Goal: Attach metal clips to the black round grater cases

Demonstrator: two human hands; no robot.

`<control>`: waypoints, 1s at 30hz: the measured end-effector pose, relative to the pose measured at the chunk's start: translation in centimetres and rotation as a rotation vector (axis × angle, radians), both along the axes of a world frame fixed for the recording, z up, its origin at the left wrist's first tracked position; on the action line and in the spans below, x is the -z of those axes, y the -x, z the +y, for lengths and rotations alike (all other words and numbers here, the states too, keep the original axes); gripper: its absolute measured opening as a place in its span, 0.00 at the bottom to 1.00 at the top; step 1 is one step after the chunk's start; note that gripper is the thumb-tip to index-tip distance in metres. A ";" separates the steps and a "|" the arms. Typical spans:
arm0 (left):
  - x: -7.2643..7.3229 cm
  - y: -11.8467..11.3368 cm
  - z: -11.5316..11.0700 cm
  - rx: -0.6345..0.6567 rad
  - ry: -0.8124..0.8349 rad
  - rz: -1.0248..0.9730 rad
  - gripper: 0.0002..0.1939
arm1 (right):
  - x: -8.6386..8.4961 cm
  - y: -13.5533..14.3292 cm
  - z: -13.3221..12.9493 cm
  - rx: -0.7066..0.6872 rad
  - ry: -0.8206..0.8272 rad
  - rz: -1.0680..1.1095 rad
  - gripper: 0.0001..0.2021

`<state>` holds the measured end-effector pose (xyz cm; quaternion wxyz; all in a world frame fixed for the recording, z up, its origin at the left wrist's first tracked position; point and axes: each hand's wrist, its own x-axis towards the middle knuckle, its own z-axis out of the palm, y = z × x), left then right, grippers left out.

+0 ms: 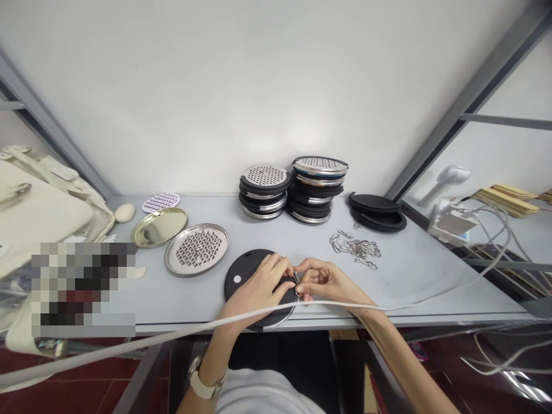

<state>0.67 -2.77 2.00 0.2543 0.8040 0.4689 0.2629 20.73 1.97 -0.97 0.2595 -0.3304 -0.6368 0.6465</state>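
Observation:
A round black case with a white dot lies at the table's front edge. Over its right part rests my left hand, its fingers bent and closed at the case's right rim. My right hand pinches a small silver metal clip at that same rim, fingertips nearly touching those of my left hand. Whether the clip is fastened to the case cannot be made out. A pile of silver clips and chains lies to the right, beyond my right hand.
Two stacks of round graters stand by the wall. A perforated metal disc, a gold-coloured disc and a purple disc lie left. Black round covers sit right. A white cable crosses in front of my wrists.

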 end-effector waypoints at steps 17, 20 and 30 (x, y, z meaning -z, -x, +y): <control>0.0 0.2 -0.3 0.000 -0.017 -0.024 0.03 | 0.0 -0.4 -0.1 -0.006 -0.027 -0.034 0.16; 0.2 0.2 -0.2 -0.004 -0.032 -0.026 0.03 | 0.0 -0.3 -0.1 -0.003 -0.028 -0.032 0.17; 0.4 0.3 -0.2 -0.002 -0.042 -0.034 0.04 | 0.0 -0.4 -0.5 -0.008 -0.034 -0.051 0.19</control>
